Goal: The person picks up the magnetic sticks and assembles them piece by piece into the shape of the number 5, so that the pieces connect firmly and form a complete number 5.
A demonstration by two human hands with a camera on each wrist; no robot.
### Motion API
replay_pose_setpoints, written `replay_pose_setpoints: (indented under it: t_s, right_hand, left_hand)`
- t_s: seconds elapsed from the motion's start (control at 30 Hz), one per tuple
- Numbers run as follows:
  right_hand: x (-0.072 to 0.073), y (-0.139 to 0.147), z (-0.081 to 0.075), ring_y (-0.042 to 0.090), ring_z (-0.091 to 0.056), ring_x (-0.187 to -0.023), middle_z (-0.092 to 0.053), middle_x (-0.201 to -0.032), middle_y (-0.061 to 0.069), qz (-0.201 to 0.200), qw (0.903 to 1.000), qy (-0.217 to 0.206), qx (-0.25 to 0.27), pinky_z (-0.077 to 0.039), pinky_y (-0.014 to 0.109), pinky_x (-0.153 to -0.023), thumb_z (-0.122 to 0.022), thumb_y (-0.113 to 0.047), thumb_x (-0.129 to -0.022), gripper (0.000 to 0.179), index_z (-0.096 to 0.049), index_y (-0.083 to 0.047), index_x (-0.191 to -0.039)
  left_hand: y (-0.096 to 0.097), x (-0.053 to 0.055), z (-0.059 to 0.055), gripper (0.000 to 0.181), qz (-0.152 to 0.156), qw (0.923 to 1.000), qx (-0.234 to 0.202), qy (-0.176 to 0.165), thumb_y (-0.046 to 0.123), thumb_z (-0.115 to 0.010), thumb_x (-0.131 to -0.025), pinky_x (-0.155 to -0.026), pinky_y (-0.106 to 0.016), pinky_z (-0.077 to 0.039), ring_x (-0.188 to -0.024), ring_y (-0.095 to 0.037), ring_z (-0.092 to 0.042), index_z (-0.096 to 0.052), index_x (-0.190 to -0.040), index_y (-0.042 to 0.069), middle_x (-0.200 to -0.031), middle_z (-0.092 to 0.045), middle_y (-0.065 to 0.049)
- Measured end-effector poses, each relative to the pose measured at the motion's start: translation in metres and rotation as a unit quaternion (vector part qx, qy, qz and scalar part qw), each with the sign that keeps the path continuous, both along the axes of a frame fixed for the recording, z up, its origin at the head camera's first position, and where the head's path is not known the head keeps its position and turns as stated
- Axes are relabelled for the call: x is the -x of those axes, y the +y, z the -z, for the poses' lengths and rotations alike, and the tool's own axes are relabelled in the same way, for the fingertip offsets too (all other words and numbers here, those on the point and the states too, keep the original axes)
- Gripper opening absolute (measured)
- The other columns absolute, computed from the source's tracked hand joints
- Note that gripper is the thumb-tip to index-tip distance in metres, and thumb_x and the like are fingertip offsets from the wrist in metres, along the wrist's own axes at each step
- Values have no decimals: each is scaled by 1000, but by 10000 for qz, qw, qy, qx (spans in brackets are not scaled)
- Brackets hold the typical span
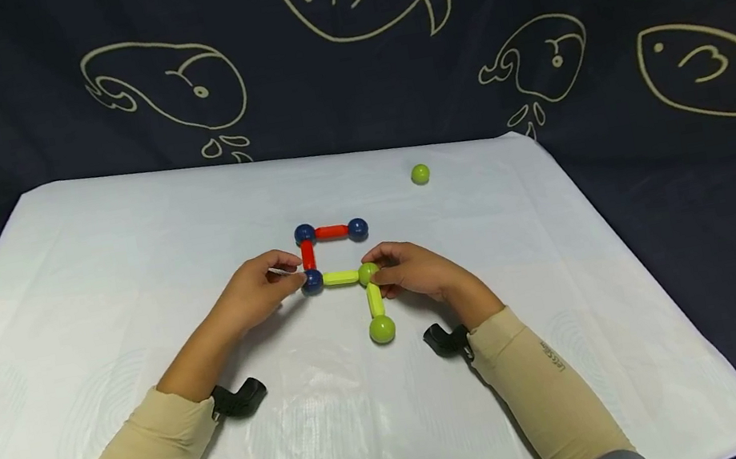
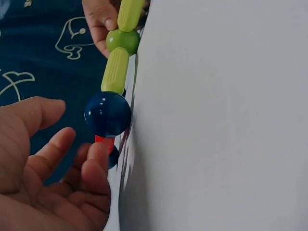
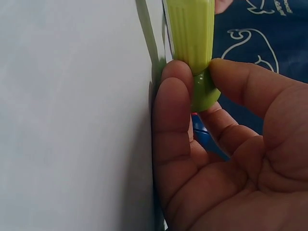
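A chain of balls and rods lies on the white table. My right hand (image 1: 418,268) pinches the middle green ball (image 3: 204,94) between thumb and fingers. From that ball one yellow-green rod (image 1: 341,277) runs left to a blue ball (image 1: 312,282); another yellow-green rod (image 1: 376,301) leads to a nearer green ball (image 1: 381,329). My left hand (image 1: 259,287) is beside the blue ball, its thumb apart from it in the left wrist view and its fingers loosely bent near a red rod (image 1: 308,254). Beyond are a second blue ball (image 1: 305,233), another red rod (image 1: 332,231) and a third blue ball (image 1: 357,229).
A loose green ball (image 1: 420,173) sits near the back edge of the white-covered table (image 1: 118,222). Behind the table hangs a dark cloth (image 1: 316,92) with fish and whale drawings. Black wrist mounts stick out from both sleeves, low over the table.
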State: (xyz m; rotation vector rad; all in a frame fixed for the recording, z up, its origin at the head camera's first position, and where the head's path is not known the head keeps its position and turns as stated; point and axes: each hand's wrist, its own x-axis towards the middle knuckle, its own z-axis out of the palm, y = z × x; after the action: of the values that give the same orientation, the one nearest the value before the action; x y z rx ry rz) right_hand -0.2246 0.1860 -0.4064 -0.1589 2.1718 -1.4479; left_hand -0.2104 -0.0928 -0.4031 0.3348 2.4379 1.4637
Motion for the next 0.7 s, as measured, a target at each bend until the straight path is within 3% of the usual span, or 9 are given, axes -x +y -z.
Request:
replay_pose_setpoints:
  t_s: [0.13, 0.33, 0.7]
  right_hand:
    - [-2, 0, -1, 21, -61, -81, -58, -110, 13, -23, 10000, -7, 20, -55, 32, -73, -62, -5, -96, 31, -59, -5, -127]
    - [-4, -1, -4, 21, -62, -81, -58, -110, 13, -24, 10000, -22, 20, -55, 32, -73, -62, -5, -96, 31, -59, -5, -127]
    - [-3, 0, -2, 21, -62, -80, -59, -108, 13, -7, 10000, 19, -31, -55, 32, -72, -62, -5, -96, 30, -60, -5, -126]
  left_hand:
    - [0, 1, 7, 38, 108, 9998, -32, -165, 20, -67, -95, -73, -35, -51, -96, -26, -58, -60, -129, 4, -121, -62, -16]
    - [2, -1, 16, 37, 163, 9993, 243, 240, 18, -69, -93, -81, -37, -47, -94, -25, -57, -63, -127, 6, -117, -66, -13]
    - [7, -3, 15, 34, -11, 9984, 410, 389, 15, -67, -94, -79, -37, -46, -92, -25, -57, -64, -126, 7, -116, -66, -13]
